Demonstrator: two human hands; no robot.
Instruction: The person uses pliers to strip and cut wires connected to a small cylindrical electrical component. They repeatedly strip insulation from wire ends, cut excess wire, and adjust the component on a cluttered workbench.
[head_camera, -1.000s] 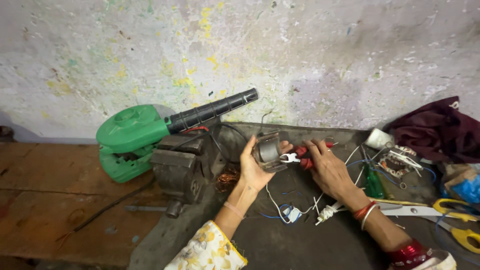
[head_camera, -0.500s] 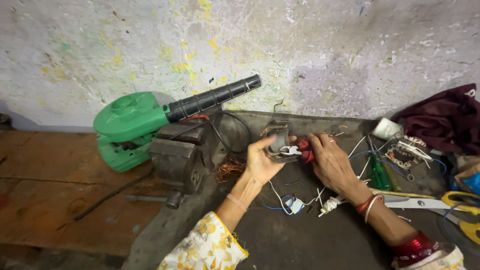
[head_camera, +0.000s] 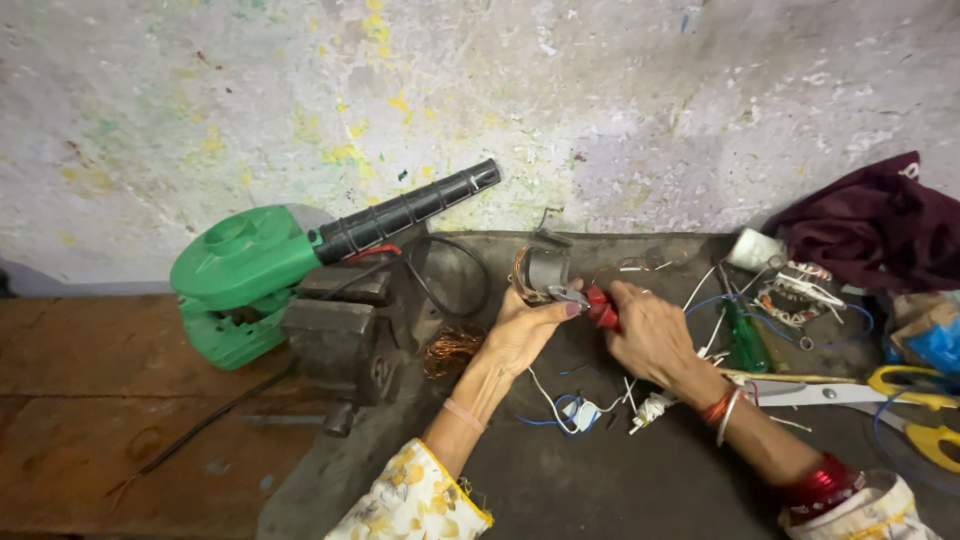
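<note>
My right hand (head_camera: 650, 335) closes its grip on red-handled pliers (head_camera: 597, 303); my left hand (head_camera: 520, 330) clasps the small grey coil (head_camera: 545, 270) above the dark surface (head_camera: 600, 480). It seems stiff, light, its wires fragile; best held by the body.

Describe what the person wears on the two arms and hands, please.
Both hands are bare, without gloves. The left hand has a thin pale band at the wrist and a cream sleeve with a yellow flower print. The right hand has red thread and thin metal bangles at the wrist, wider red bangles farther up the forearm, then a pale printed sleeve.
</note>
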